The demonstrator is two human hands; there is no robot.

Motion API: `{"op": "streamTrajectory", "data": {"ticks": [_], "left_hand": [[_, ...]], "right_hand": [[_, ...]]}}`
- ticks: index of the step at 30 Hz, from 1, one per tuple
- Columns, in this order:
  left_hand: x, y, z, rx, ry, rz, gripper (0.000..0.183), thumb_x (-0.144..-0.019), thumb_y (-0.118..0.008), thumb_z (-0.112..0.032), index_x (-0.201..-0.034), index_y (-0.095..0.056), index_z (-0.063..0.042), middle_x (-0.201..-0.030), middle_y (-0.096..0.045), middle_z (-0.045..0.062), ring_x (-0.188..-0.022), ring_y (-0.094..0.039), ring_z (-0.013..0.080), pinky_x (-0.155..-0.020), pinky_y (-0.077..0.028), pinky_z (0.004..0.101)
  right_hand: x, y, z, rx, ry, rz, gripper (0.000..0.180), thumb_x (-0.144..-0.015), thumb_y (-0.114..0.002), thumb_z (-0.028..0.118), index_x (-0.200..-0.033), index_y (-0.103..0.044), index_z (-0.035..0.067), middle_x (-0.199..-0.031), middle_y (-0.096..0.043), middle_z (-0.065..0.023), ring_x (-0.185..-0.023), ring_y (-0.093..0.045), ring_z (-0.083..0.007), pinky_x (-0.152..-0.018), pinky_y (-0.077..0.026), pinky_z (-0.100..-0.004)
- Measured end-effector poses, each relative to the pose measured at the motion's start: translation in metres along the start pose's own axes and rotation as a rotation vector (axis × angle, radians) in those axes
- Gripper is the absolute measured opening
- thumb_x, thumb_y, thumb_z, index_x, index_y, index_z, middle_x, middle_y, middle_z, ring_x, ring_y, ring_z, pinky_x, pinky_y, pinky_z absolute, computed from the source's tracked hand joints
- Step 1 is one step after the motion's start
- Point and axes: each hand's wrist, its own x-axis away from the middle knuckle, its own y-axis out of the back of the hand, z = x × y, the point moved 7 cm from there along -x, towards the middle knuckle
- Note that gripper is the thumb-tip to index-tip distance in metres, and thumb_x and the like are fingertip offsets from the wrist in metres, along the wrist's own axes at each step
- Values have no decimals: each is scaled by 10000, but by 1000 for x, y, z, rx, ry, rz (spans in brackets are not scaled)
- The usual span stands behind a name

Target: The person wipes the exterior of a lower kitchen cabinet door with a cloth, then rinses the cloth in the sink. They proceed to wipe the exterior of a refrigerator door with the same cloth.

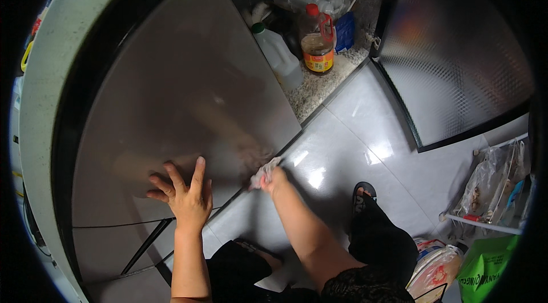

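My left hand rests with its fingers spread against a glossy grey cabinet panel. Lower on the same panel, by its bottom edge near the floor, my right hand holds a crumpled pale cloth. Both arms are dimly reflected in the panel. Beyond the panel's edge, inside the cabinet, stand a white plastic jug with a green cap and a clear bottle with a red cap and handle, part filled with dark liquid.
A textured glass door in a black frame stands open at the right. Below it are a white rack with plastic bags, a green bag and bagged goods. My sandalled foot is on the grey tiled floor.
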Motion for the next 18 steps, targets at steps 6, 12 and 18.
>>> {"op": "streamTrajectory", "data": {"ticks": [6, 12, 18], "left_hand": [[5, 11, 7, 138, 26, -17, 534, -811, -648, -211, -1329, -527, -256, -1540, -158, 218, -1414, 62, 473, -1050, 183, 606], [1, 74, 11, 542, 19, -447, 391, -748, -552, 94, -1123, -609, 0, -1272, -512, 287, -1094, -544, 412, -920, -442, 461], [8, 75, 25, 596, 29, -443, 401, -718, -586, 90, -1105, -619, -6, -1243, -548, 261, -1053, -568, 372, -895, -456, 413]], "right_hand": [[207, -80, -56, 266, 302, 371, 259, -953, -454, 325, -1040, -626, 152, -838, -632, 42, -592, -541, -55, -374, -289, -229], [386, -187, -5, 318, 1236, 1181, 428, -941, -468, 138, -1335, -453, -28, -1299, -516, -159, -1203, -482, -224, -1014, -357, -335], [334, -187, 23, 768, 2445, 179, 387, -840, -652, 274, -1178, -588, 97, -1402, -324, -236, -1226, -344, -448, -1035, -264, -538]]}}
